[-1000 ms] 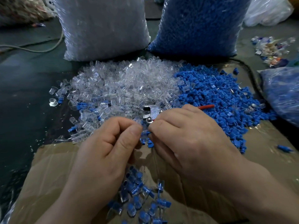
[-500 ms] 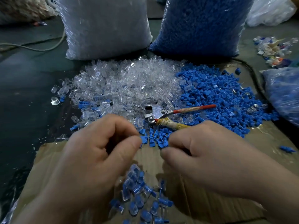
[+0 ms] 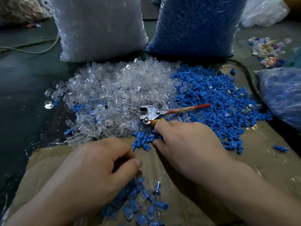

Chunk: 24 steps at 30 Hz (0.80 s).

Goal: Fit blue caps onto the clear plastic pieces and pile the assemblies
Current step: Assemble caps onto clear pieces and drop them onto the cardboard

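The left hand (image 3: 91, 173) hovers at about 7 o'clock over the cardboard sheet (image 3: 268, 160), its fingers (image 3: 128, 165) curled in, thumb tip close against the forefinger; whether anything sits between them cannot be told. Just beneath and toward 6 o'clock of it lies the small pile of finished assemblies (image 3: 143, 204), clear bodies with blue caps fitted, scattered loosely on the cardboard.

The right hand (image 3: 187, 144) reaches toward the centre, palm down, with its fingertips (image 3: 157, 128) at the near edge of the blue caps (image 3: 219, 101). A small cluster of caps lies directly under those fingertips; the fingers are bent and slightly parted, touching the caps, though a firm pinch on any one cap cannot be made out.

The clear plastic pieces (image 3: 114, 92) form a broad heap from 10 to 12 o'clock, merging at 12 o'clock with the blue heap that spreads out to 3 o'clock. A metal hand tool (image 3: 151, 113) with red handles rests on the seam between the heaps, just beyond the right fingertips.

At the far edge stand two full sacks: a clear bag (image 3: 99, 26) at 11 o'clock and a blue bag (image 3: 197, 25) at 1 o'clock. Another bag of blue parts (image 3: 283, 95) lies at 3 o'clock.
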Motion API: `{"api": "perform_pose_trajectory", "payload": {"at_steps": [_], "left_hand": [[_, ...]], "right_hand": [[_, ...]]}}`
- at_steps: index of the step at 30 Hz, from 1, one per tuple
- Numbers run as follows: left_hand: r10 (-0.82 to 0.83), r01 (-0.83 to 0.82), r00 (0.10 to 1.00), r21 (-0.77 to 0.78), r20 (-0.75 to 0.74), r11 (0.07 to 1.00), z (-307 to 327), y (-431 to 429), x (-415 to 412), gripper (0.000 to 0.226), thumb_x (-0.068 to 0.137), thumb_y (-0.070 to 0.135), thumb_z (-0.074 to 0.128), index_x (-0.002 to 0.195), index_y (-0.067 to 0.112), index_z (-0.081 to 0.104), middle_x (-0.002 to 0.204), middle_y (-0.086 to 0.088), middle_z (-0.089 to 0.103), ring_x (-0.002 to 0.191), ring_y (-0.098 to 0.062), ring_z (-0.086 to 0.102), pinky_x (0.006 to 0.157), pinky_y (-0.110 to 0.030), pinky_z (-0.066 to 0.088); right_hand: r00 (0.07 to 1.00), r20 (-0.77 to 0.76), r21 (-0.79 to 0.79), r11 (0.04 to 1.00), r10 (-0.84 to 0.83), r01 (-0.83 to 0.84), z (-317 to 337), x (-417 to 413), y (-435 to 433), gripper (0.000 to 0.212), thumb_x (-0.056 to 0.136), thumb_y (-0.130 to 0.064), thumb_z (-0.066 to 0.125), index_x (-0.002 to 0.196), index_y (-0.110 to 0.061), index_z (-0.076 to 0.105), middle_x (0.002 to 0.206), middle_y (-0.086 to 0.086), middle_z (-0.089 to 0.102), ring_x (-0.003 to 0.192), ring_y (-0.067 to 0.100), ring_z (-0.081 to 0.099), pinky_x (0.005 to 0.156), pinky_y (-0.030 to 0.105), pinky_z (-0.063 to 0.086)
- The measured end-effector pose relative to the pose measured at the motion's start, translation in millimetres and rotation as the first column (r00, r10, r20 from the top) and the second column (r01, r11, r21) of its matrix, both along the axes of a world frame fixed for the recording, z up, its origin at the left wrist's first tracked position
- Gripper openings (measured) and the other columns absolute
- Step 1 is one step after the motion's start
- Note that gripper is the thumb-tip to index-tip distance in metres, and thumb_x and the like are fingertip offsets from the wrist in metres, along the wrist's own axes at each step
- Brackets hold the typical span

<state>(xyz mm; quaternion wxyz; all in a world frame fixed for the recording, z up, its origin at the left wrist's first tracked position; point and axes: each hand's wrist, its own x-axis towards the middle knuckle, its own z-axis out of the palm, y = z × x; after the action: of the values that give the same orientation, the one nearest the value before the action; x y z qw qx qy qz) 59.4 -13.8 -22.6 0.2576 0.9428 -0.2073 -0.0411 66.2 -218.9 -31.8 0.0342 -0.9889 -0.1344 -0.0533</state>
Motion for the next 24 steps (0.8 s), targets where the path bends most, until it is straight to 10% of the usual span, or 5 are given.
{"api": "perform_pose_trajectory", "payload": {"at_steps": [9, 15, 24], "left_hand": [[0.325, -0.323, 0.938, -0.036, 0.122, 0.946, -5.1, 4.0, 6.6, 0.036, 0.073, 0.075, 0.052, 0.095, 0.047, 0.053, 0.080, 0.030, 0.062, 0.059, 0.003, 0.056, 0.056, -0.029, 0.049], [0.243, -0.292, 0.950, 0.283, 0.197, 0.914, -6.1, -7.3, 7.0, 0.094, 0.054, 0.095, 0.005, 0.128, 0.052, 0.042, 0.101, 0.023, 0.060, 0.080, -0.004, 0.052, 0.063, -0.026, 0.041], [0.203, -0.228, 0.966, 0.162, 0.161, 0.960, -10.1, -12.8, 9.4, 0.044, 0.078, 0.064, 0.047, 0.112, 0.040, 0.061, 0.095, 0.027, 0.059, 0.074, -0.002, 0.044, 0.064, -0.026, 0.037]], "right_hand": [[0.999, -0.031, 0.109, 0.994, 0.026, -0.023, 9.5, -10.3, 2.3, 0.034, 0.088, -0.062, 0.025, 0.095, -0.034, 0.042, 0.079, -0.013, 0.052, 0.057, 0.016, 0.041, 0.048, 0.033, 0.034], [0.996, -0.041, 0.070, 0.995, 0.075, -0.072, 12.8, -11.5, 12.4, 0.037, 0.087, -0.066, 0.037, 0.100, -0.032, 0.033, 0.077, -0.011, 0.041, 0.058, 0.020, 0.035, 0.042, 0.029, 0.019], [0.995, -0.041, 0.067, 0.994, 0.086, -0.083, 8.4, -4.4, 13.3, 0.037, 0.097, -0.047, 0.043, 0.129, -0.032, 0.032, 0.102, -0.006, 0.055, 0.060, 0.020, 0.034, 0.043, 0.030, 0.023]]}}
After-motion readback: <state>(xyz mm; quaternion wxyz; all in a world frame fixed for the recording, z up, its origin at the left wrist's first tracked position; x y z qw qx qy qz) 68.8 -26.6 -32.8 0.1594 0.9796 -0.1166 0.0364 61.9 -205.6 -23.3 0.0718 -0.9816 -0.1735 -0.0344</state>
